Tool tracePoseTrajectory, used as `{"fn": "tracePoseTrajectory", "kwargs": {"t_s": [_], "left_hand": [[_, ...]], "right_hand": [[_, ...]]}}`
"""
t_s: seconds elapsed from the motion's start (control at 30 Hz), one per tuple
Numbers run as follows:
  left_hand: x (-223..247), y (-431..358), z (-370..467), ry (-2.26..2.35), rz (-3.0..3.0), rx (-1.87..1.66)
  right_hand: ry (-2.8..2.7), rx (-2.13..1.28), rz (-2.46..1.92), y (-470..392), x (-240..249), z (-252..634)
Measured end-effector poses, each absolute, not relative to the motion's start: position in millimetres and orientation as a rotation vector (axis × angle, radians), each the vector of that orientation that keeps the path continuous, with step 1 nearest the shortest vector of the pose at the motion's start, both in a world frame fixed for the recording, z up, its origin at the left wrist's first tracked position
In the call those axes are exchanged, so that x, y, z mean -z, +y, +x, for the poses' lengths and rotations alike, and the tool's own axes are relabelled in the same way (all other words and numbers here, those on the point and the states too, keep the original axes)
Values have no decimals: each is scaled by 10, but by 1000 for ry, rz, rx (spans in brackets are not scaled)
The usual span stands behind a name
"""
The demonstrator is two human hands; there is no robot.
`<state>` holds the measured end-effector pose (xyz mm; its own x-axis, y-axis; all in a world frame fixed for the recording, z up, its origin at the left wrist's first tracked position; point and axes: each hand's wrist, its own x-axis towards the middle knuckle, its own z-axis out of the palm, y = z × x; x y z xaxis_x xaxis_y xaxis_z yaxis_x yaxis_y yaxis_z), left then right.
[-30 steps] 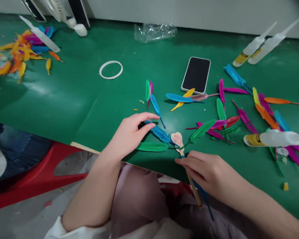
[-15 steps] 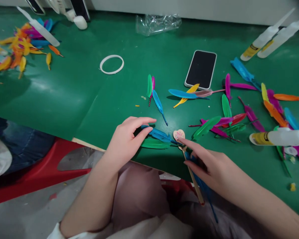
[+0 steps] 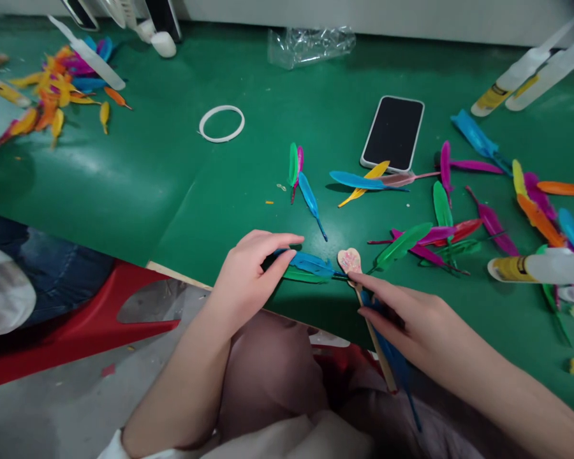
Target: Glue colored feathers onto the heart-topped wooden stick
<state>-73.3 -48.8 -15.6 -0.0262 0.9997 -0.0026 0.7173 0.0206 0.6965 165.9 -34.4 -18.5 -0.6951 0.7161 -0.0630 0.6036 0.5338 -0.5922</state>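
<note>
My left hand (image 3: 253, 271) has its thumb and index finger closed around the broad end of a blue feather (image 3: 310, 262). A green feather (image 3: 306, 275) lies just below that one. The quill tips meet a thin wooden stick (image 3: 380, 357) with a heart-shaped, pink-speckled top (image 3: 349, 260). My right hand (image 3: 406, 319) has its index fingertip on the stick just under the heart, at the quill tips. Another blue feather (image 3: 395, 357) hangs beneath my right hand, beside the stick, and its upper part is partly hidden by the fingers.
Loose feathers (image 3: 404, 245) are spread on the green table (image 3: 162, 172) to the right. A phone (image 3: 393, 134), a white ring (image 3: 221, 123), a plastic wrapper (image 3: 310, 48) and glue bottles (image 3: 511, 80) lie farther back. One bottle (image 3: 540, 268) lies right of my right hand. A person's jeans (image 3: 71, 274) show at left.
The whole view has shifted slightly, so things appear farther right. Both hands keep nearly the same pose around the feathers and stick.
</note>
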Motion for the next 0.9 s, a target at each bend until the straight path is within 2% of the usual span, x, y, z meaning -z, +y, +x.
{"fn": "tracePoseTrajectory", "kwargs": {"t_s": [0.33,0.9], "left_hand": [[165,-559,-809,1973,1638,-799],[197,-542,-752,1910,1674,-787]], "right_hand": [[-2596,-900,-1091,-357,241,1708],[-2545,-948,-1159,-348,188,1676]]}}
